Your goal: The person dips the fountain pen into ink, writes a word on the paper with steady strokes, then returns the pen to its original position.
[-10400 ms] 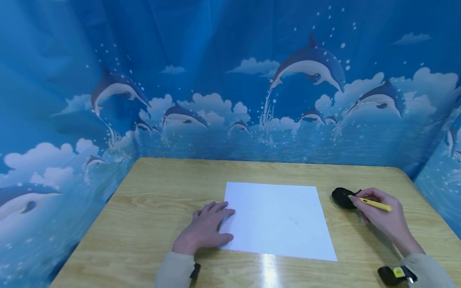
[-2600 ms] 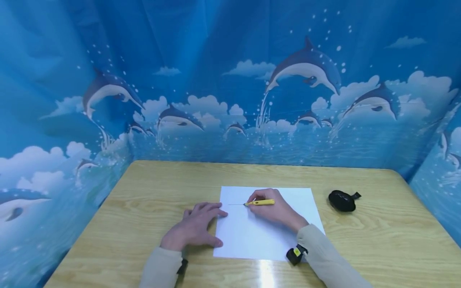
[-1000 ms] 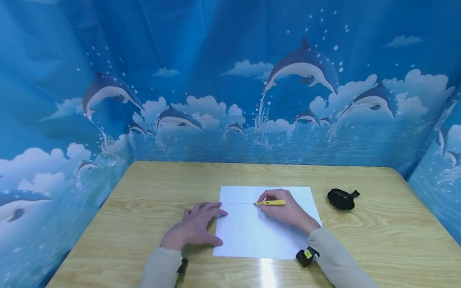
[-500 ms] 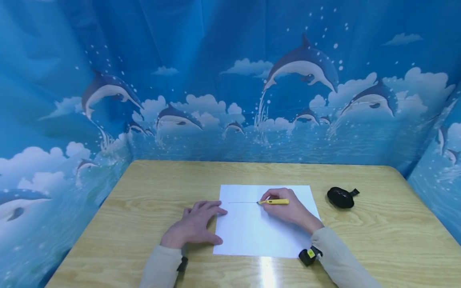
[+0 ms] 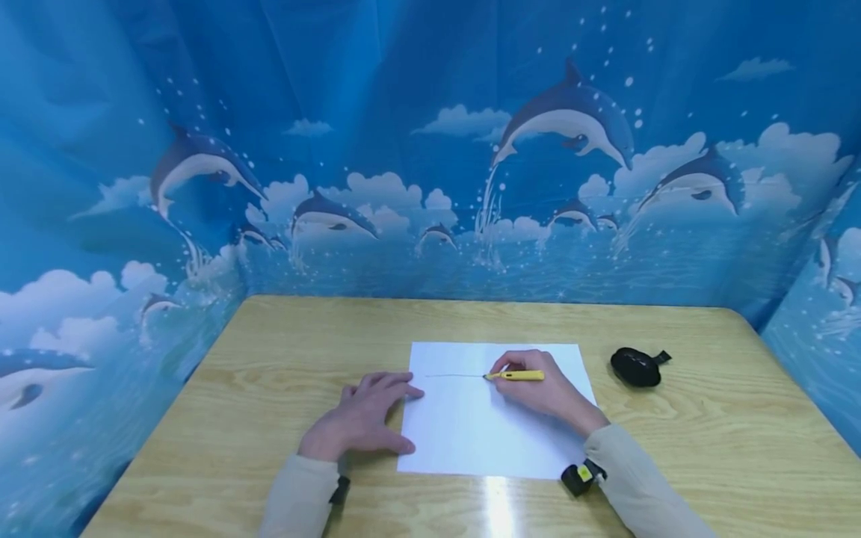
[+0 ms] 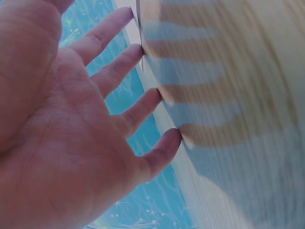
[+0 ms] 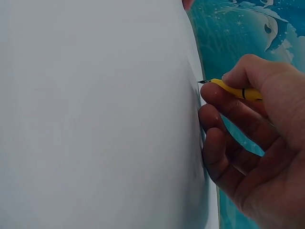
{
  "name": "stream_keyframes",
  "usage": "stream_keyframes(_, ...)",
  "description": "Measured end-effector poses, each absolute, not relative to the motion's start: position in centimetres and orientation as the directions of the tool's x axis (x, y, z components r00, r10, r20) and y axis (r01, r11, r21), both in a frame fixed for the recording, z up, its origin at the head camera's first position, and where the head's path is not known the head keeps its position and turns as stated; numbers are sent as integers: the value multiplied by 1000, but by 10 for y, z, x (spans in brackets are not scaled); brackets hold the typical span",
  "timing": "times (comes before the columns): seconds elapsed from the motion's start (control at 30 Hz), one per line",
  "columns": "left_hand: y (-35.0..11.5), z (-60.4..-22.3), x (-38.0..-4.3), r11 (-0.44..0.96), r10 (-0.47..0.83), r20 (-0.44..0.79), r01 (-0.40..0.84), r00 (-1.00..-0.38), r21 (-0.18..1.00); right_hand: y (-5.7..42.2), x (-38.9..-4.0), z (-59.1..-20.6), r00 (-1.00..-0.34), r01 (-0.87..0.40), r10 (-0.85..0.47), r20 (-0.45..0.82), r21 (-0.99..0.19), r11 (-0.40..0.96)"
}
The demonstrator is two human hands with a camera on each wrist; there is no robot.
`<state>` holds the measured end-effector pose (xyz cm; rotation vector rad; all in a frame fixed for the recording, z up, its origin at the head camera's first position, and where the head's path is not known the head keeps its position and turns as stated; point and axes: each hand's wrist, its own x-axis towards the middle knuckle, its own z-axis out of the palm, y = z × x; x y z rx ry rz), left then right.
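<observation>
A white sheet of paper lies on the wooden table, with a thin dark line across its upper part. My right hand pinches a yellow fountain pen between thumb and fingers, its dark nib at the right end of that line. In the right wrist view the nib meets the paper. Spread out over the sheet's left edge, my left hand rests its thumb and some fingertips on the paper. The left wrist view shows its fingertips touching down on the surface.
To the right of the paper lies a glossy black oval object with a short strap-like tab. Behind and beside the wooden table hangs a blue curtain printed with dolphins.
The right hand took the pen from beside the black object to the paper. It has since moved rightward, and the line has grown longer. The left hand stays at the sheet's left edge.
</observation>
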<state>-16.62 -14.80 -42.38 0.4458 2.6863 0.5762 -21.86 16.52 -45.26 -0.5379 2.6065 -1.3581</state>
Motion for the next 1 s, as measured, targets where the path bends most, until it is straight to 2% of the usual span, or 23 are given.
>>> stream_keyframes(1.0,-148,-426,-168,862,374,-271,225,-887,455,188,-211,-447,-944,-206,-331,3,-788,581)
